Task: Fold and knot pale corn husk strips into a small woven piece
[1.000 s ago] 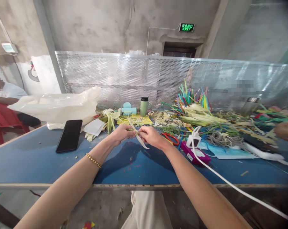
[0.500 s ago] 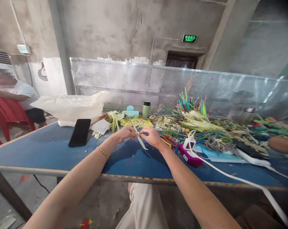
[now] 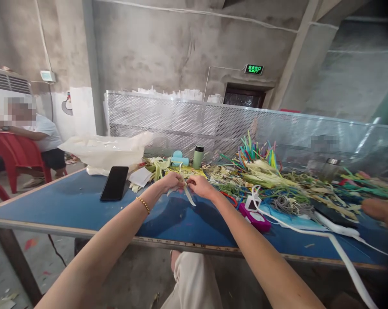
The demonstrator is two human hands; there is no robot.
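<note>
My left hand (image 3: 172,183) is closed, its fingertips pinching a pale strip of husk (image 3: 190,198) above the blue table. Close beside it, my right hand (image 3: 201,187) has thumb and finger pinched together at the same strip. One end of the strip sticks up between the hands and the other hangs down toward the table. A second pale end shows under my left fingers. Fingertips partly hide where the strip is held. Green husk leaves (image 3: 158,168) lie just behind my left hand.
The blue table (image 3: 129,221) bears a black phone (image 3: 114,183), white paper (image 3: 140,177), a clear plastic bag (image 3: 105,150), a green bottle (image 3: 198,158), a purple power strip (image 3: 254,218) with a white cable, and heaps of husk (image 3: 265,174). Another person's hand (image 3: 379,209) is at right.
The view has tilted up and shifted slightly left. Both hands stay close together on the strip, whose lower end now hangs more steeply.
</note>
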